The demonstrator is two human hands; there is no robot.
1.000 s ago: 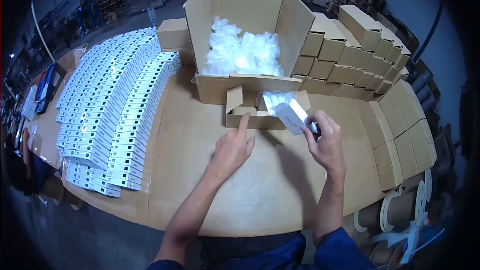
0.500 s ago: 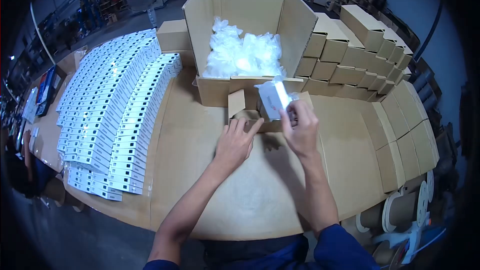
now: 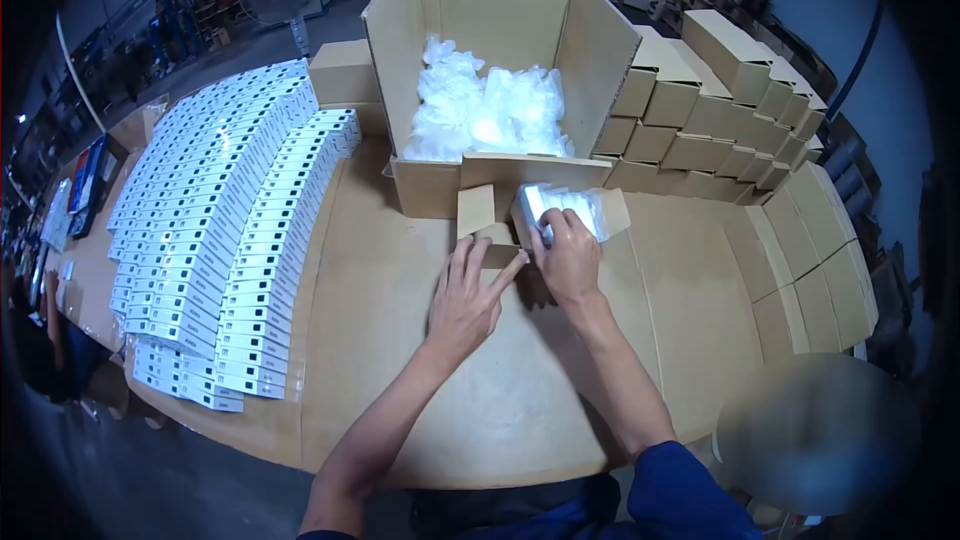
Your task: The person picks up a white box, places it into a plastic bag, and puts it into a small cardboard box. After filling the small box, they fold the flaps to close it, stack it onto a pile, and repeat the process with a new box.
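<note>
A small open cardboard box (image 3: 503, 256) stands in the middle of the table with its flaps up. My left hand (image 3: 468, 290) grips its near wall, fingers over the edge and index finger and thumb apart. Inside the right part of the box are several white packets in clear plastic bags (image 3: 585, 212). My right hand (image 3: 568, 255) is closed at the top of these, its fingers pinched on a plastic-wrapped white packet (image 3: 540, 202) that is largely hidden. The left part of the small box shows bare cardboard.
A large open carton (image 3: 505, 20) behind holds crumpled clear bags (image 3: 490, 110). Rows of white labelled boxes (image 3: 205, 210) cover the left side. Brown boxes (image 3: 700, 105) are stacked at the back right, with more brown boxes (image 3: 810, 270) along the right edge. A blurred round shape (image 3: 820, 430) is at lower right.
My right hand has moved down and left, taking the wrapped white packet from above the small box into it. My left hand has stayed at the near wall.
</note>
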